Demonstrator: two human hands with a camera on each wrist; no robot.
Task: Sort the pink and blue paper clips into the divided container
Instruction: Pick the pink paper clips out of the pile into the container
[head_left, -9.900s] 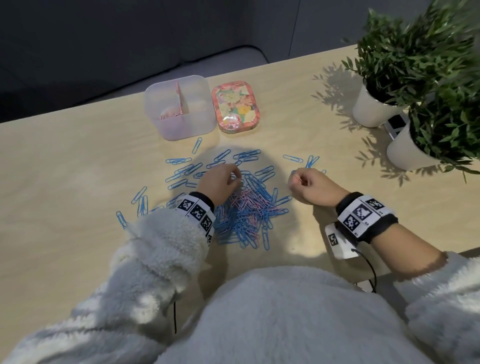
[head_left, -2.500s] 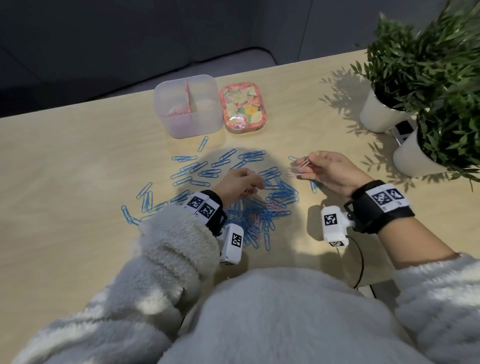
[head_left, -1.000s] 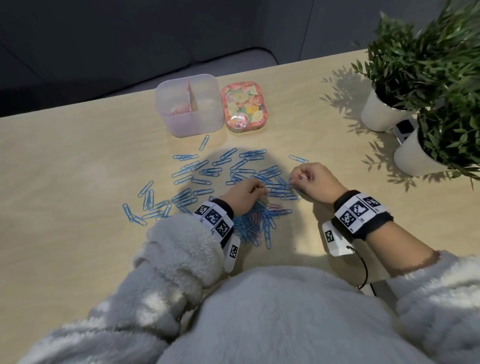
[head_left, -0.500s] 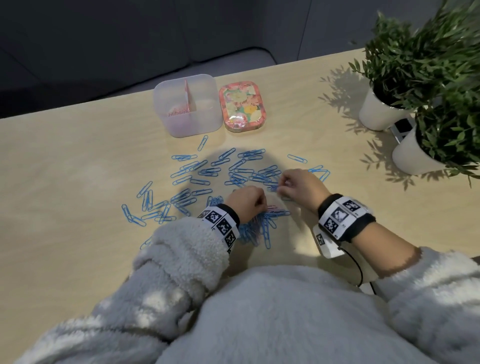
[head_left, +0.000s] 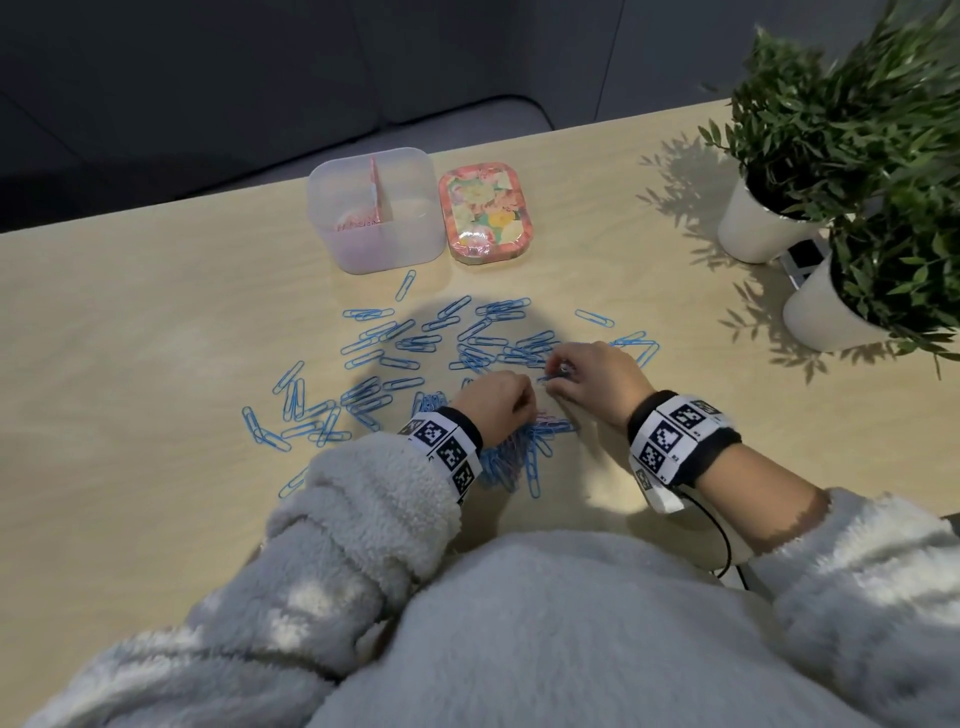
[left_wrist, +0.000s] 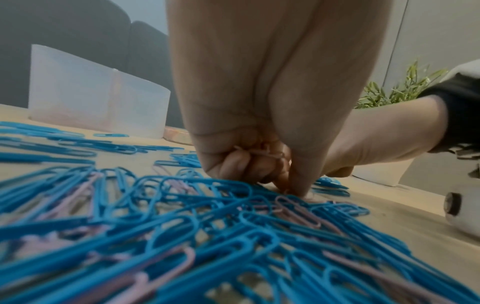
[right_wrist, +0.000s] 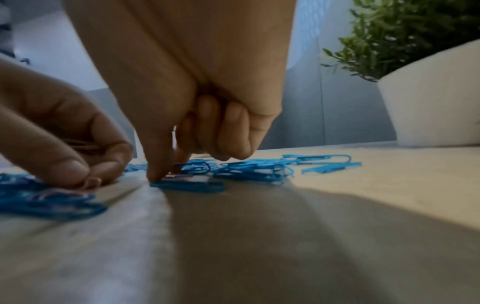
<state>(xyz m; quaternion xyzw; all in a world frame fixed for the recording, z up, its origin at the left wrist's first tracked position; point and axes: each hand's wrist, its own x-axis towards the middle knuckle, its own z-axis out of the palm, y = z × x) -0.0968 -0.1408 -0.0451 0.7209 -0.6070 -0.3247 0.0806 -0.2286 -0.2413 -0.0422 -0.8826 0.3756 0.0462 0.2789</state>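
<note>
Blue paper clips (head_left: 384, 358) lie scattered on the wooden table, and a mixed pink and blue pile (left_wrist: 182, 236) sits under my left wrist. My left hand (head_left: 522, 400) is curled at the pile's far edge. It holds a few pink clips (left_wrist: 259, 153) in its palm, and its thumb tip touches the table. My right hand (head_left: 558, 371) is just to its right. Its thumb and forefinger (right_wrist: 158, 174) pinch a pale pink clip (right_wrist: 182, 176) that lies on the table over a blue one. The translucent divided container (head_left: 395, 249) stands at the back, with pink clips (head_left: 353, 224) in its left compartment.
A flowered pink tin lid (head_left: 485, 213) lies right of the container. Two white-potted plants (head_left: 761, 234) (head_left: 826, 317) stand at the right, with a small dark device (head_left: 805, 260) between them. My fleece sleeves fill the near edge.
My right hand has moved left, from the far right clips to right beside my left hand. My left hand has stayed at the pile, still holding pink clips.
</note>
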